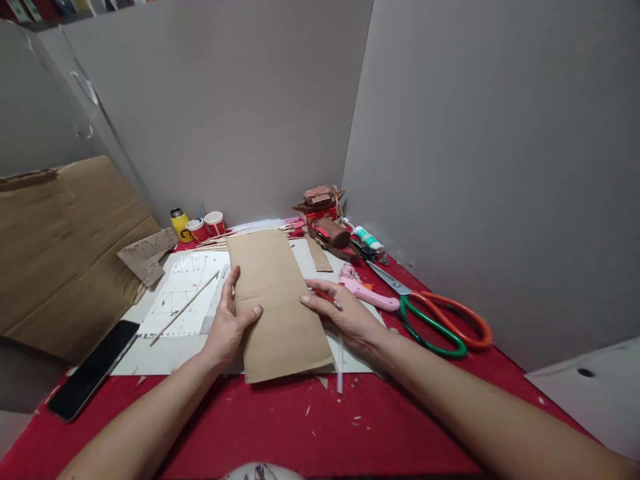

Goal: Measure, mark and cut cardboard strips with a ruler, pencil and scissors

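Note:
A long rectangular piece of brown cardboard [280,307] is held up over the white sheets, in the middle of the view. My left hand [231,320] grips its left edge, thumb on the front face and fingers behind. At the right edge, my right hand [340,313] pinches the cardboard with the thumb on top. A red pencil [325,296] also sits in that hand, between the fingers. Beneath lies white paper with drawn truss-like lines [183,287], and a thin wooden stick [185,308] rests across it.
Large scissors [430,320] and a pink glue gun [370,293] lie right. Brown model pieces [330,230] and a glue bottle [367,238] stand behind. Cups [215,223], a yellow bottle [181,225], a phone [95,370] and large cardboard [70,253] are left. Grey panels [240,113] enclose the red table [280,427].

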`<action>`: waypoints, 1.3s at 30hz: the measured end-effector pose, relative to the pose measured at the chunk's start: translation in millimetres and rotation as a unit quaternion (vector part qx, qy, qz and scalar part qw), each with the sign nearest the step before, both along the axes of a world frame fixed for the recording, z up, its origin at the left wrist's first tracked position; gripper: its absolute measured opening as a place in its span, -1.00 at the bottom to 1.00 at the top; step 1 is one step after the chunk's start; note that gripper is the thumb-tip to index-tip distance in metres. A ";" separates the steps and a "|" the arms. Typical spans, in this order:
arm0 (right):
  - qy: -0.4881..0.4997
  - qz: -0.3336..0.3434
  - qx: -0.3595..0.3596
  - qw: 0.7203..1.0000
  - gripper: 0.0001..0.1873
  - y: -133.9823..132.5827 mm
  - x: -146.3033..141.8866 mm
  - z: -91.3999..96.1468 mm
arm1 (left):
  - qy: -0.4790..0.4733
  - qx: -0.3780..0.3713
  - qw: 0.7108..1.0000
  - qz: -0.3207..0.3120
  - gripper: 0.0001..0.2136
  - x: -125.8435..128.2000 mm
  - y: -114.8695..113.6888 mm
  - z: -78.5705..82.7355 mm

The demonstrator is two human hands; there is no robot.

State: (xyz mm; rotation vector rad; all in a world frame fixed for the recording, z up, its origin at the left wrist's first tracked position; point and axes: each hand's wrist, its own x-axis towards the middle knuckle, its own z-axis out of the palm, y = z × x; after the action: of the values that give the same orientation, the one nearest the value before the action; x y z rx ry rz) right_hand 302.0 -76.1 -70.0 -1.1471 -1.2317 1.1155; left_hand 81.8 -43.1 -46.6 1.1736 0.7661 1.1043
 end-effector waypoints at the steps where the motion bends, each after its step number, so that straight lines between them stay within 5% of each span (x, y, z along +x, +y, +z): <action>1: 0.023 0.028 -0.005 0.999 -0.54 -3.2 -1.0 3.1 | -0.003 0.010 1.000 -0.005 -0.03 0.5 -1.5 1.2; 5: 0.085 0.074 -0.002 0.994 -0.59 -13.7 -2.3 15.4 | -0.029 0.004 1.000 -0.006 0.08 2.5 -3.7 2.2; 10: 0.075 0.070 0.029 0.994 -0.61 -19.5 0.3 22.1 | -0.040 -0.034 0.998 -0.038 -0.36 3.3 0.1 -0.4; 14: 0.056 0.040 0.038 0.997 -0.62 -19.6 -1.0 22.0 | -0.010 -0.013 0.999 -0.030 -0.51 2.7 5.2 -2.2; 19: 0.068 -0.110 0.069 0.989 -0.70 -11.1 13.6 27.7 | 0.097 0.069 0.993 -0.020 -0.59 -2.4 13.8 -6.2; 24: 0.123 -0.306 0.141 0.934 -0.77 3.4 42.5 36.1 | 0.189 0.162 0.965 -0.080 -0.67 -2.6 1.0 -13.2; 26: 0.142 -0.336 0.153 0.918 -0.76 7.1 47.7 36.6 | 0.251 0.225 0.929 -0.152 -0.56 0.5 -8.7 -18.4; 31: 0.126 -0.344 0.156 0.918 -0.77 7.8 45.6 30.1 | 0.409 0.410 0.775 -0.254 -0.46 4.6 -21.9 -27.6; 35: 0.096 -0.372 0.140 0.913 -0.73 7.4 44.7 30.8 | 0.437 0.471 0.713 -0.281 -0.62 5.0 -25.3 -27.5; 39: 0.114 -0.429 0.177 0.878 -0.71 8.1 59.5 46.4 | 0.384 0.557 0.677 -0.289 -0.74 5.8 -28.4 -30.5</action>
State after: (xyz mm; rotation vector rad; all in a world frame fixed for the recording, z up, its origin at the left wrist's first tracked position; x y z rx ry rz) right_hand 361.5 -67.9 -23.5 -1.0605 -0.5745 0.3110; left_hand 87.6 -71.5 -77.0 2.8081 0.1476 0.3856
